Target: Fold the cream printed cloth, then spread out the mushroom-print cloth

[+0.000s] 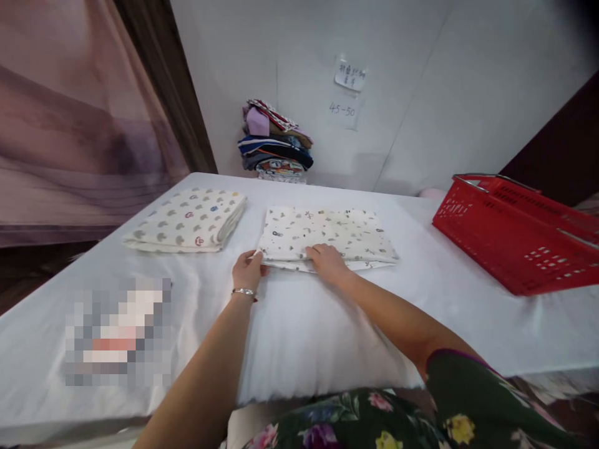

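Cloth (330,232) sits pinched in the left grip (247,271); the right grip (328,263) touches it, closure unclear.

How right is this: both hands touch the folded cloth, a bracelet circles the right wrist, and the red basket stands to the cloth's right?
One slip: the head view shows the bracelet on the left wrist, not the right. The left hand and right hand touch the folded cloth, and the red basket stands to its right.

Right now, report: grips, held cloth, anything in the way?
Left grip on near-left corner of held cloth; right grip on its near edge. Folded, on white table. Red basket clear, at right.
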Action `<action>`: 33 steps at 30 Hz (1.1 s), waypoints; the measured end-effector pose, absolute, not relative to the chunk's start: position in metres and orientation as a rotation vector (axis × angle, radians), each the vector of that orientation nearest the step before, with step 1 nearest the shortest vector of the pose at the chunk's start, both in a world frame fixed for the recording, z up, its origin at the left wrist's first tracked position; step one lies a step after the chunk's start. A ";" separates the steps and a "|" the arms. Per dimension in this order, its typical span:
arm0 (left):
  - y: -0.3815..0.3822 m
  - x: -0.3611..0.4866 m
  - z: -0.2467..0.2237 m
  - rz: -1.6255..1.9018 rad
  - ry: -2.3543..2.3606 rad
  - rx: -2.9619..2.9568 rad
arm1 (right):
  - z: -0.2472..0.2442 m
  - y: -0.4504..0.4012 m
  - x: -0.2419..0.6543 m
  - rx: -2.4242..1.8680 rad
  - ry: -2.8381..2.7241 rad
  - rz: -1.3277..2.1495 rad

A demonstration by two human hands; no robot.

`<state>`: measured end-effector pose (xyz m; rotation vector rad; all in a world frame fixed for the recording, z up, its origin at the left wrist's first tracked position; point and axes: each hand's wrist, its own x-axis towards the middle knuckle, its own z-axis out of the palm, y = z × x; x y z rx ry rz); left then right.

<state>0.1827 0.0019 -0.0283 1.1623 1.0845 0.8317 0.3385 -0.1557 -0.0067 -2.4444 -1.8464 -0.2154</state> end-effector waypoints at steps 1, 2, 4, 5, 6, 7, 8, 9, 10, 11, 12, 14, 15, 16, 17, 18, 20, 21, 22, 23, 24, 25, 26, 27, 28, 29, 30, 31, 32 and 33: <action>0.002 0.183 -0.028 0.836 1.091 1.156 | -0.006 -0.169 0.350 -2.490 -1.815 -0.218; 0.002 0.183 -0.027 0.839 1.095 1.151 | -0.005 -0.183 0.361 -2.538 -1.779 -0.220; 0.001 0.183 -0.026 0.842 1.099 1.148 | -0.004 -0.210 0.383 -2.628 -1.704 -0.225; 0.001 0.183 -0.026 0.842 1.097 1.148 | -0.003 -0.223 0.394 -2.675 -1.656 -0.228; 0.001 0.183 -0.025 0.842 1.095 1.150 | -0.003 -0.235 0.404 -2.716 -1.606 -0.235; 0.001 0.183 -0.025 0.842 1.094 1.152 | -0.003 -0.247 0.412 -2.753 -1.554 -0.243; 0.001 0.183 -0.025 0.842 1.094 1.154 | -0.003 -0.257 0.419 -2.782 -1.502 -0.255; 0.001 0.183 -0.025 0.841 1.096 1.156 | -0.003 -0.266 0.424 -2.794 -1.454 -0.275; 0.001 0.183 -0.025 0.838 1.098 1.155 | -0.004 -0.274 0.426 -2.787 -1.415 -0.304; 0.001 0.183 -0.025 0.836 1.100 1.153 | -0.005 -0.280 0.425 -2.754 -1.397 -0.338; 0.001 0.183 -0.025 0.836 1.101 1.152 | -0.007 -0.283 0.421 -2.692 -1.402 -0.375; 0.001 0.183 -0.026 0.835 1.098 1.159 | -0.010 -0.285 0.408 -2.511 -1.482 -0.425; 0.001 0.183 -0.026 0.837 1.093 1.164 | -0.012 -0.284 0.399 -2.414 -1.549 -0.422; 0.001 0.183 -0.026 0.839 1.088 1.168 | -0.013 -0.281 0.391 -2.329 -1.618 -0.401; 0.001 0.183 -0.026 0.841 1.084 1.168 | -0.014 -0.277 0.383 -2.266 -1.679 -0.368; 0.001 0.183 -0.026 0.842 1.081 1.162 | -0.016 -0.272 0.376 -2.229 -1.722 -0.334; 0.000 0.182 -0.024 0.845 1.079 1.142 | -0.018 -0.263 0.368 -2.224 -1.751 -0.286; 0.000 0.182 -0.023 0.845 1.077 1.134 | -0.020 -0.259 0.367 -2.240 -1.741 -0.276; -0.001 0.182 -0.022 0.845 1.074 1.128 | -0.021 -0.255 0.368 -2.255 -1.722 -0.271; -0.001 0.181 -0.022 0.842 1.072 1.124 | -0.022 -0.253 0.369 -2.260 -1.698 -0.268; -0.001 0.181 -0.022 0.837 1.072 1.122 | -0.023 -0.251 0.371 -2.254 -1.673 -0.266; -0.001 0.181 -0.022 0.834 1.073 1.122 | -0.024 -0.250 0.372 -2.241 -1.646 -0.264; -0.001 0.181 -0.022 0.830 1.076 1.122 | -0.024 -0.250 0.374 -2.228 -1.616 -0.264; -0.001 0.181 -0.022 0.829 1.077 1.123 | -0.024 -0.250 0.375 -2.223 -1.587 -0.267; -0.001 0.181 -0.022 0.831 1.077 1.125 | -0.024 -0.250 0.375 -2.227 -1.572 -0.271; -0.001 0.181 -0.022 0.833 1.077 1.125 | -0.024 -0.250 0.375 -2.236 -1.577 -0.271; -0.001 0.181 -0.022 0.835 1.076 1.123 | -0.024 -0.251 0.374 -2.244 -1.600 -0.265; -0.001 0.181 -0.021 0.835 1.078 1.120 | -0.025 -0.251 0.374 -2.245 -1.629 -0.256; -0.002 0.181 -0.020 0.833 1.082 1.115 | -0.025 -0.251 0.373 -2.235 -1.650 -0.253; -0.002 0.181 -0.019 0.831 1.085 1.112 | -0.025 -0.252 0.373 -2.219 -1.658 -0.257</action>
